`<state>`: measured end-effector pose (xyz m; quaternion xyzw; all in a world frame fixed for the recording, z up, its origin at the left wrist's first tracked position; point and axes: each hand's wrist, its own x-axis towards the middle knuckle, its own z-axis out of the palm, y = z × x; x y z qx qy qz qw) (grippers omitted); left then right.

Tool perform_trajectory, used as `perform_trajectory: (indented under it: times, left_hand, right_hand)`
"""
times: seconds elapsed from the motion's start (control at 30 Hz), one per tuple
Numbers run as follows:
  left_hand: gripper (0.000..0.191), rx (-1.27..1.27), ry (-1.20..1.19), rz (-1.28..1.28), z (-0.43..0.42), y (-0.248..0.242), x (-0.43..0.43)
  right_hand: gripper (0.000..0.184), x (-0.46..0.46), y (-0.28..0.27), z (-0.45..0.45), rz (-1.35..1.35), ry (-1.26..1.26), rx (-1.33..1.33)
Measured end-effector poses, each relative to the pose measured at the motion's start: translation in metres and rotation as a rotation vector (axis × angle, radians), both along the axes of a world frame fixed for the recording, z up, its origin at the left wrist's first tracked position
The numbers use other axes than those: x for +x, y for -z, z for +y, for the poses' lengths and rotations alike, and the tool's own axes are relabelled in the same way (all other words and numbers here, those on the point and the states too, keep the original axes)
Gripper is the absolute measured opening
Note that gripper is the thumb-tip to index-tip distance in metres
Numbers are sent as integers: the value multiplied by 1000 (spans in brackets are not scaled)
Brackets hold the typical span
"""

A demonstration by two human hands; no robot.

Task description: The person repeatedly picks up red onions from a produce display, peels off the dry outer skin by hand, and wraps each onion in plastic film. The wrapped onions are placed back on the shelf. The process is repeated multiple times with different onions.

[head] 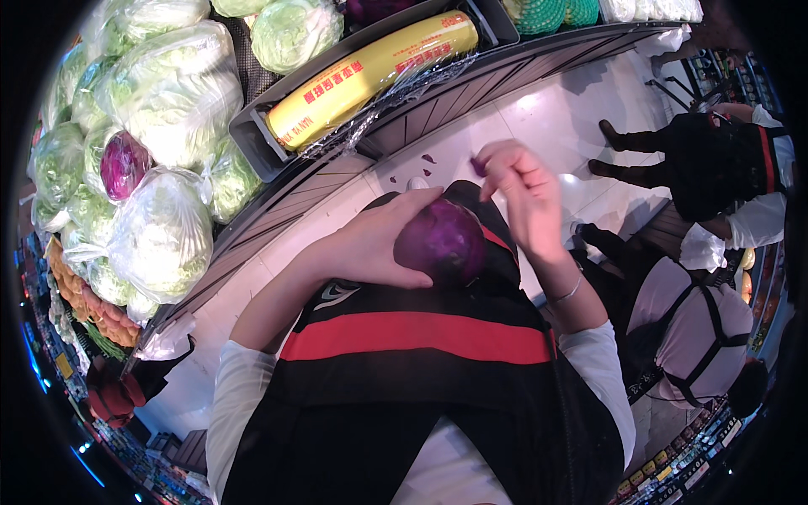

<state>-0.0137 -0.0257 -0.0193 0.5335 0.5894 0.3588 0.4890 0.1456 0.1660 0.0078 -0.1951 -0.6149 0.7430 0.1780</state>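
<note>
A red cabbage (456,243) rests in my left hand (372,243), whose fingers and thumb spread around its left side in front of my black apron (404,385). To the right of the cabbage and apart from it, my right hand (521,189) is raised, slightly blurred. Its fingertips pinch a small scrap of purple leaf (478,166). Below, several purple leaf scraps (428,158) lie on the tiled floor near my shoe (416,183).
Ahead, a grey holder (252,148) on the display edge carries a yellow roll of cling film (372,76). Bagged lettuces (170,95) and a wrapped red cabbage (125,165) fill the stand at left. At right, one person stands (707,158); another (688,328) is closer.
</note>
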Motion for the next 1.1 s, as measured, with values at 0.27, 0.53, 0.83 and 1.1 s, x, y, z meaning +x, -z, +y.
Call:
perform_trajectory:
  times: [0.27,0.53,0.83,1.1]
  left_hand:
    - [107,-94,-89,-121,4,10,-5]
    - [102,-183,-111,-199,9,16,-3]
    - [92,-252,-137,-304,14,16,-3]
    - [90,-285,-154,-278,10,9,-2]
  right_hand:
    - [41,24,-5,-18,-58,-204,1007]
    - [60,30,18,-35,-32,-122,1206]
    - [45,36,34,-38,236,-10,1079]
    - [47,38,29,-42,34,-50,1183]
